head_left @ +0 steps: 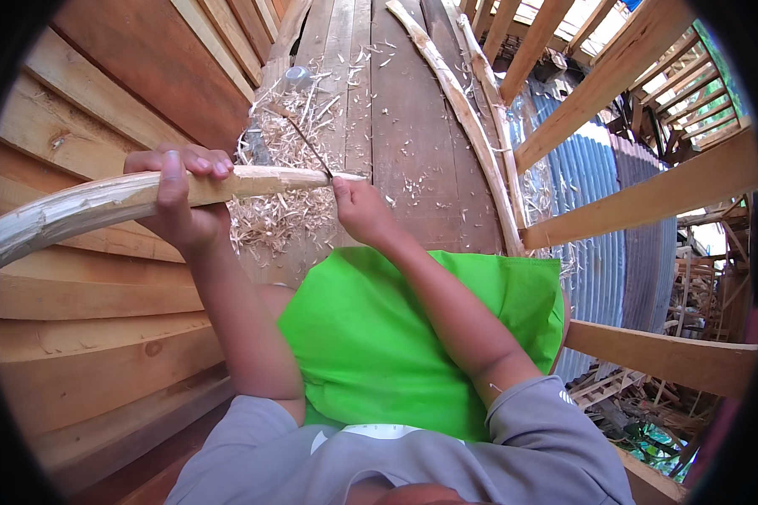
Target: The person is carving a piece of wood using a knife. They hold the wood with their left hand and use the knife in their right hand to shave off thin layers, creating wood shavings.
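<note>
Whittling is the step in hand, judging from the head view: the left hand [179, 198] wraps around a long, pale, curved stick [101, 204], fingers over the top and thumb down the near side, clamped firmly on it. The stick runs from the picture's left edge across to a tapered tip above a heap of wood shavings [282, 181] on the plank floor [413, 109]. The right hand [360, 210] is closed on the handle of a thin dark blade [309, 145], fingers curled tight together, the blade angling up and away from the stick's tip and meeting it just beside the fist. A green cloth [413, 337] covers the lap below both forearms. Stacked boards [84, 311] rise at the left; two more peeled poles [472, 126] lie along the floor's right edge beside a wooden railing [648, 198].

The next cut likely calls for a steady left grip and a shallow stroke directed away from the body, so the edge shaves rather than digs in.
</note>
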Demonstrator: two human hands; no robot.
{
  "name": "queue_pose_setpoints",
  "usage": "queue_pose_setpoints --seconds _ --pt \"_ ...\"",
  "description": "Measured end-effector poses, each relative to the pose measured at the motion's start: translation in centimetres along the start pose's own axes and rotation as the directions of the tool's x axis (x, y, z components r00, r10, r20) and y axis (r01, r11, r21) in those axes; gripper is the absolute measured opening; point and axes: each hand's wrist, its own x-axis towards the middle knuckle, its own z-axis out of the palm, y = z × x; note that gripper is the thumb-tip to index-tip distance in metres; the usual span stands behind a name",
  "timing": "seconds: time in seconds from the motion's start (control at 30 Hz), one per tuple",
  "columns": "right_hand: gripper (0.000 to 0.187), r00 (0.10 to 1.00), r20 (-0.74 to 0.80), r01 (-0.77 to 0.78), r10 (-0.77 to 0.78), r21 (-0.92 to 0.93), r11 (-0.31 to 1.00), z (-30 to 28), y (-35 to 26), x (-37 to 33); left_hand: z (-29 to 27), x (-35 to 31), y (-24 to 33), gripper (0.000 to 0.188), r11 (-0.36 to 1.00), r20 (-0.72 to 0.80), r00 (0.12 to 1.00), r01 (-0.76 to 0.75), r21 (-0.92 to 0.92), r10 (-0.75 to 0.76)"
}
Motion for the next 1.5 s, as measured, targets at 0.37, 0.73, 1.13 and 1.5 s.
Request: queue_pose_setpoints --seconds 0.37,0.73,1.13,1.5 --pt "0.052 0.976 0.089 -0.196 0.200 -0.050 0.979 -3.6 -1.1 -0.6 3.8 -0.8 0.8 0.012 0.997 -0.159 0.987 0.012 -0.074 -0.023" --pt "0.048 0.999 -0.040 0.011 -0.017 -0.143 0.990 -3.2 -5.9 -2.9 3.8 -1.2 0.6 0.012 0.997 -0.278 0.961 0.022 0.068 -0.002" --pt "0.048 0.996 0.015 -0.090 0.092 -0.113 0.990 -2.8 -4.2 -2.2 3.5 -1.0 0.5 0.014 0.999 -0.261 0.965 -0.006 0.050 0.019" --pt "0.049 0.937 -0.058 -0.351 0.346 -0.156 0.924 -2.2 6.0 -0.2 4.1 -0.8 0.4 0.014 0.997 -0.291 0.957 -0.003 0.073 0.024"
